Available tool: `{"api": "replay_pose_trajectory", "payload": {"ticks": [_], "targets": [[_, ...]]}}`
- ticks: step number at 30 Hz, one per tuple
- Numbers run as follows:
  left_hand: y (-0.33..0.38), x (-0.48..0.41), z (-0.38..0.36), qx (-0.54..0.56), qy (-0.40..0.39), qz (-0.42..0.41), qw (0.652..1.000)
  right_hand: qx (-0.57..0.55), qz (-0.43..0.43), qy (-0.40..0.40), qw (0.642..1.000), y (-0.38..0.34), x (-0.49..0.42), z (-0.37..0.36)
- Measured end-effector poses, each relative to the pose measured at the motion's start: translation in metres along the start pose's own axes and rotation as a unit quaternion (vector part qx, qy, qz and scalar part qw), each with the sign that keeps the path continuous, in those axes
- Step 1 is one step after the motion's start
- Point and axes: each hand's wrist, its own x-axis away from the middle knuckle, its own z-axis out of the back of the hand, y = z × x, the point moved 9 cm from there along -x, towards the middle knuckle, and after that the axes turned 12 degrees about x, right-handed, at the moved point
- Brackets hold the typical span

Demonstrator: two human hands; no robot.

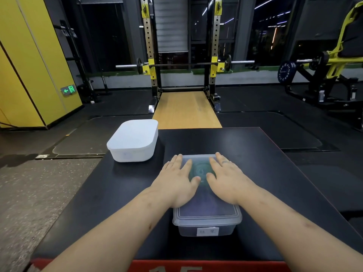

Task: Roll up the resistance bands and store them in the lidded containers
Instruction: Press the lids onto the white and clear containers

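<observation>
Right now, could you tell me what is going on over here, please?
A person is pressing the left hand and right hand, fingers flat, on the lid of a clear container on the black platform. A rolled green band shows through the lid, so this one looks packed and is probably being closed. A white container stands apart to the left, its lid on.

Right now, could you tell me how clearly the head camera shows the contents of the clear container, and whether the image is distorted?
Head view: the cloudy lid blurs a green roll between the left hand and right hand; wide-angle distortion tilts the rack uprights; overall lighting is dim.
</observation>
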Motion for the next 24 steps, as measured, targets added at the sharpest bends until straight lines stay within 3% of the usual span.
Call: {"api": "replay_pose_trajectory", "payload": {"ticks": [8, 13, 24], "targets": [[0.009, -0.012, 0.022, -0.022, 0.072, -0.031, 0.997, 0.051, 0.016, 0.020, 0.998, -0.006, -0.015, 0.011], [0.009, -0.022, 0.001, -0.012, 0.003, -0.060, 0.998, 0.050, 0.056, 0.015, 0.997, -0.010, -0.026, -0.001], [0.007, -0.015, 0.013, 0.070, -0.017, -0.047, 0.996, -0.054, 0.056, 0.006, 0.997, -0.006, -0.016, 0.009]]}}
